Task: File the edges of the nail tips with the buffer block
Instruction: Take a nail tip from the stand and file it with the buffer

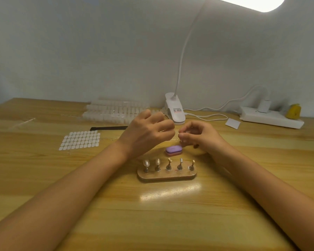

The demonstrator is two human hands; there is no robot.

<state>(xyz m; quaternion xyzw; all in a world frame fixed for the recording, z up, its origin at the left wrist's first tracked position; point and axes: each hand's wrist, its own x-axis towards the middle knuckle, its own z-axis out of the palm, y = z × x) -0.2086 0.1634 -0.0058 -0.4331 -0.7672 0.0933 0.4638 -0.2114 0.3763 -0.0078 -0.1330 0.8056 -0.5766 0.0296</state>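
The purple buffer block (173,150) with a pink underside lies on the wooden table, just below and between my hands. In front of it stands a wooden holder (167,176) with several pegs. The two left pegs carry clear nail tips (146,163), and the other pegs are bare. My right hand (199,135) hovers above the block with curled fingers, pinching a small clear piece that looks like a nail tip (188,131). My left hand (149,132) is right beside it, fingers curled toward the same spot. Its fingertips are hidden behind the hand.
A sheet of white oval stickers (80,140) lies at the left, with a black file (108,128) behind it. Clear boxes of nail tips (114,110), a clip lamp (175,109) with its cable, and a power strip (271,117) line the wall.
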